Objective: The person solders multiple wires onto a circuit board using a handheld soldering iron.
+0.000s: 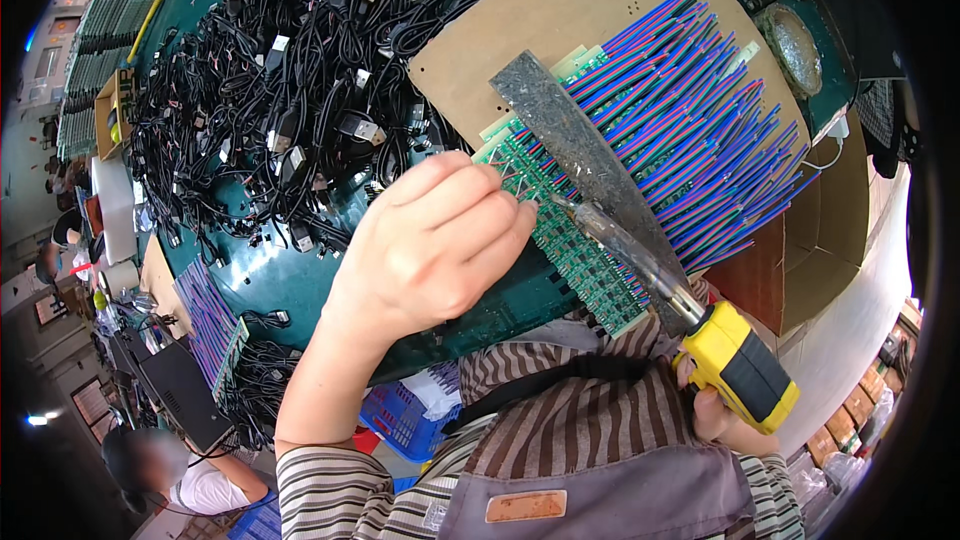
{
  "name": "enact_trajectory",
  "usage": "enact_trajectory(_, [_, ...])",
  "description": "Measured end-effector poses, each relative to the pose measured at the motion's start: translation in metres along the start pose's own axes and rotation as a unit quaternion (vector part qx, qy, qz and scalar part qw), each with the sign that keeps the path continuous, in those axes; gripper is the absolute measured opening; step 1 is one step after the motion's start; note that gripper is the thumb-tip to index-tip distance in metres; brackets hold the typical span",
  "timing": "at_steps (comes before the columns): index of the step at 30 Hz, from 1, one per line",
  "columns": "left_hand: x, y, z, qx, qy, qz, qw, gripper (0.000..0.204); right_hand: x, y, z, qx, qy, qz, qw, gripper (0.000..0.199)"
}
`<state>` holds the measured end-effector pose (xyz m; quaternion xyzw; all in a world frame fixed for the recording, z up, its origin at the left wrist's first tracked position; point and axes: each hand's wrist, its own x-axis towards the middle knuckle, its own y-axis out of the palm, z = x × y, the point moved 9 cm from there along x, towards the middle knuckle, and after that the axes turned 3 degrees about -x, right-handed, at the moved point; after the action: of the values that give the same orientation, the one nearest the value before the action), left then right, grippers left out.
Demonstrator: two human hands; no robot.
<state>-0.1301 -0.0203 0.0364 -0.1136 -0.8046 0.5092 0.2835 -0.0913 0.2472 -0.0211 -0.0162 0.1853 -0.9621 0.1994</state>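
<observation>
The head view shows, at far left, one green stack of circuit boards along the table edge, then one large tangled heap of black cables with plugs, too many to count, spread over the dark green table. Below it, one small bundle of blue-and-purple wires lies near the table's rim. The left hand hovers in the middle, fingers curled together; what the fingertips pinch, if anything, is hidden. Just beside it runs one row of small green circuit boards, each with blue, red and purple striped ribbon wires fanning out over one brown cardboard sheet. One dark grey metal bar lies across the row. The right hand grips one yellow-and-black soldering iron, its tip meeting the boards close to the left fingers.
</observation>
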Motion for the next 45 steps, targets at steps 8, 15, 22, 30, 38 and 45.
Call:
enact_trajectory(8, [-0.005, 0.003, -0.008, 0.068, 0.018, -0.033, 0.997, 0.029, 0.029, 0.006, 0.036, -0.076, -0.043, 0.056, 0.995, 0.028])
enact_trajectory(15, [-0.005, 0.0, -0.009, 0.077, 0.012, -0.044, 0.996, 0.028, 0.017, 0.006, 0.032, -0.093, -0.065, 0.048, 0.992, 0.033])
enact_trajectory(22, [-0.005, 0.001, -0.01, 0.076, 0.011, -0.053, 0.996, 0.025, 0.003, 0.0, 0.002, -0.039, -0.003, 0.02, 0.999, 0.047])
enact_trajectory(30, [-0.004, 0.0, -0.009, 0.071, 0.009, -0.048, 0.996, 0.025, -0.001, 0.002, -0.003, -0.01, 0.014, 0.014, 1.0, 0.041])
enact_trajectory(38, [-0.003, 0.001, -0.009, 0.072, -0.023, -0.027, 0.997, 0.031, 0.006, 0.005, 0.001, -0.009, 0.0, 0.008, 1.0, 0.038])
enact_trajectory(45, [-0.005, 0.002, -0.009, 0.081, -0.055, -0.036, 0.995, 0.031, 0.012, 0.01, 0.006, -0.004, 0.007, 0.026, 1.0, 0.038])
